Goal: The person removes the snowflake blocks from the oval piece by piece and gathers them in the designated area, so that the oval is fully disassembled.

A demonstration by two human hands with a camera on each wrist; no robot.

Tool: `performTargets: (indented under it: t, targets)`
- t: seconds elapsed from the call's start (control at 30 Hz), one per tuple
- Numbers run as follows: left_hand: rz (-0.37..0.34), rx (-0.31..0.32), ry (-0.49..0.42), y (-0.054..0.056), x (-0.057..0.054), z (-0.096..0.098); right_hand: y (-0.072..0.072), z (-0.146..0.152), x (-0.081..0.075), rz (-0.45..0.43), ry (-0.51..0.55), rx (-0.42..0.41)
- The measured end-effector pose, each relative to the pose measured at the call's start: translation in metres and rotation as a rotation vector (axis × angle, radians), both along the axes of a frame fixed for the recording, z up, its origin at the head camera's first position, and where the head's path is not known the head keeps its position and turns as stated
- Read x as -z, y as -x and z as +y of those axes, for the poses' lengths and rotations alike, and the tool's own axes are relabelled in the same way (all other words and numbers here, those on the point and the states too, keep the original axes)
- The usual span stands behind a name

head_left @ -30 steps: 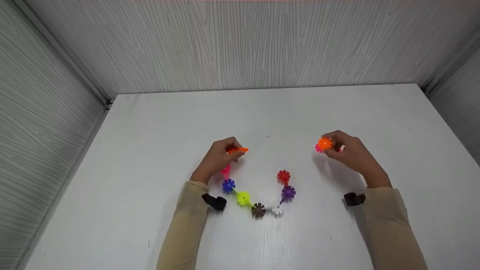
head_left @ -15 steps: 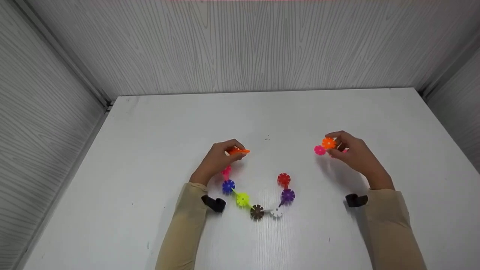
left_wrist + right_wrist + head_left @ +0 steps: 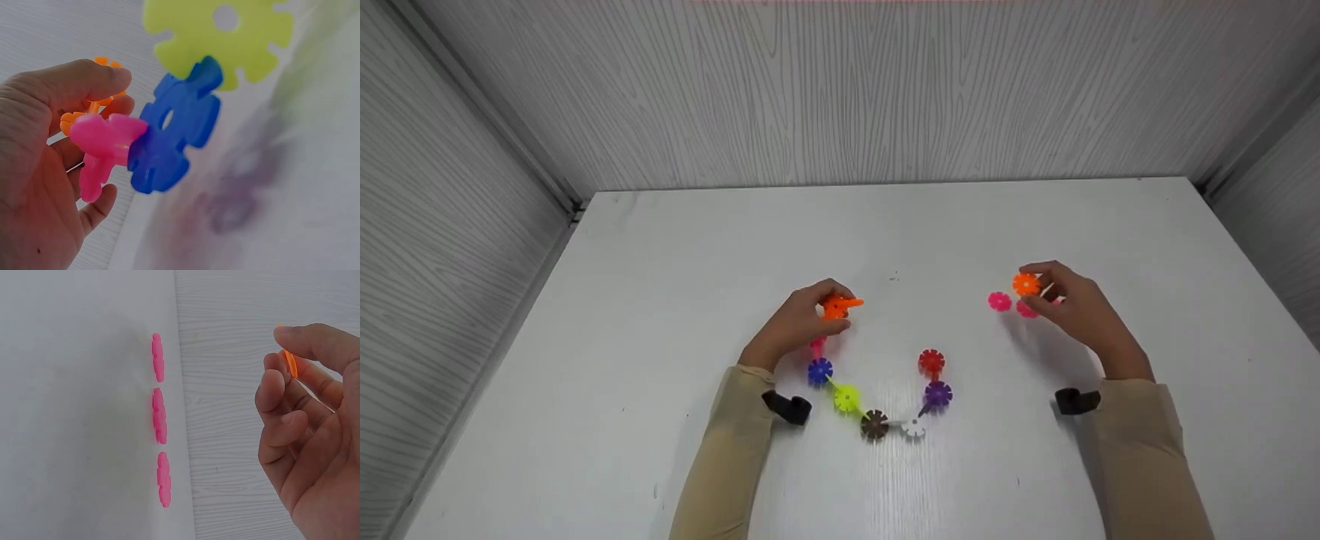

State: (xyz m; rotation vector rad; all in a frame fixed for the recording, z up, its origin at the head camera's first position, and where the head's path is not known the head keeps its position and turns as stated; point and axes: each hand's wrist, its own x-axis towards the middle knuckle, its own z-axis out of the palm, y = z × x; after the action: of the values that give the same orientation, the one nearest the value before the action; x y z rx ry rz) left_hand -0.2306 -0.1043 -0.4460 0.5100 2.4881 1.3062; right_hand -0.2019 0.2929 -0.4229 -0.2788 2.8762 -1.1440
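My left hand (image 3: 802,322) pinches orange notched flower discs (image 3: 104,95) between thumb and fingers, one seen edge-on and one face-on in the head view. Below them a pink disc (image 3: 107,135) links to a blue disc (image 3: 174,129), then a yellow-green disc (image 3: 847,398). The chain curves on through a brown disc (image 3: 874,425), a white disc (image 3: 913,427), a purple disc (image 3: 937,395) and a red disc (image 3: 931,362). To the right, my right hand (image 3: 1072,300) pinches a single orange disc (image 3: 1026,284) at its edge between thumb and fingers.
Three loose pink discs (image 3: 160,416) lie in a row by my right hand, partly hidden behind it in the head view. The white table (image 3: 697,247) meets a wood-grain panel (image 3: 870,90) at the back. Panels also rise at both sides.
My right hand has moved slightly right with its orange disc, uncovering more of the pink discs. At my left hand the orange discs have turned, and a face now shows.
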Motion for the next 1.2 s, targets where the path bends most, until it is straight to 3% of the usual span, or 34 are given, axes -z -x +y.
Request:
performTargets:
  t: [0.4, 0.7, 0.93, 1.2]
  targets:
    - [-0.025, -0.001, -0.002, 0.003, 0.004, 0.003, 0.004, 0.006, 0.009, -0.018, -0.018, -0.011]
    - [0.007, -0.005, -0.027, 0.005, 0.005, 0.004, 0.006, 0.013, 0.012, -0.077, -0.038, 0.016]
    - [0.004, -0.004, -0.029, 0.005, 0.004, 0.007, 0.005, 0.017, 0.016, -0.067, -0.059, 0.008]
    - [0.008, 0.02, -0.053, 0.004, 0.003, 0.009, 0.006, 0.018, 0.016, -0.181, -0.109, -0.013]
